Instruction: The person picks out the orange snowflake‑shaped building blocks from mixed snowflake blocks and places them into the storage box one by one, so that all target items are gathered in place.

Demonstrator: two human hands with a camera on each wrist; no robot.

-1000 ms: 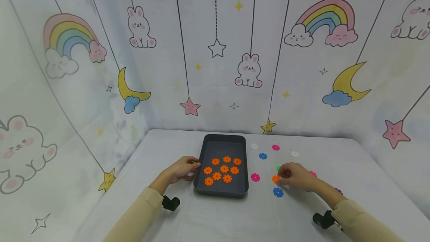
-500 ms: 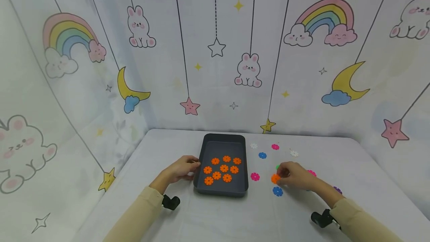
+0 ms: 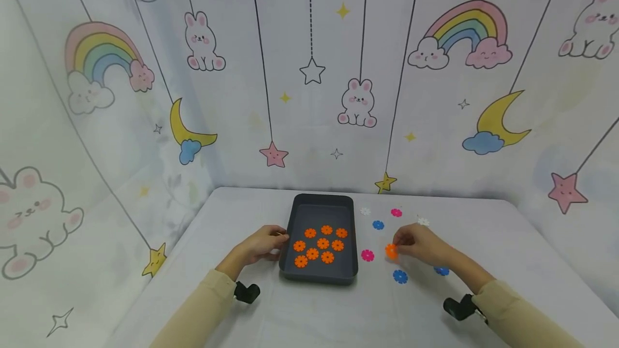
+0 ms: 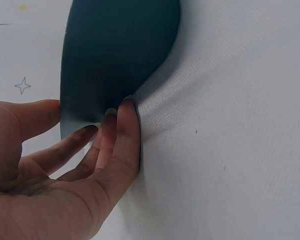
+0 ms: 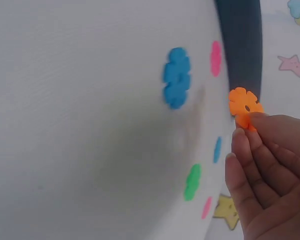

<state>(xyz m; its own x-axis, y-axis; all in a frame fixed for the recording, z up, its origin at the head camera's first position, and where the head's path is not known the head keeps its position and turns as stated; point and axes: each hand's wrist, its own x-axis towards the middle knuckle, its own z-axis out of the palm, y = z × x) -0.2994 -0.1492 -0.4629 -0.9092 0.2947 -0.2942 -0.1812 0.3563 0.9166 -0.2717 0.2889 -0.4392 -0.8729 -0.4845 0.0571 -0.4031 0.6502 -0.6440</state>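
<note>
My right hand (image 3: 422, 243) pinches an orange flower-shaped plastic disc (image 5: 243, 104) between thumb and fingers. In the head view it hovers above the scattered discs, right of the dark grey tray (image 3: 319, 279). Several orange discs (image 3: 323, 243) lie flat inside this tray, mostly in its near half. My left hand (image 3: 263, 241) holds the tray's left side. In the left wrist view the thumb is at the rim and the other fingertips press on the outer wall (image 4: 120, 45) low down.
Loose discs lie on the white cloth right of the tray: a pink disc (image 3: 367, 255), blue discs (image 3: 400, 276), white discs (image 3: 365, 211) and a green disc (image 5: 192, 182). A printed curtain (image 3: 309, 122) hangs behind the table.
My right hand has lifted the orange disc off the cloth and moved it slightly left and up. The left hand and tray have stayed in place.
</note>
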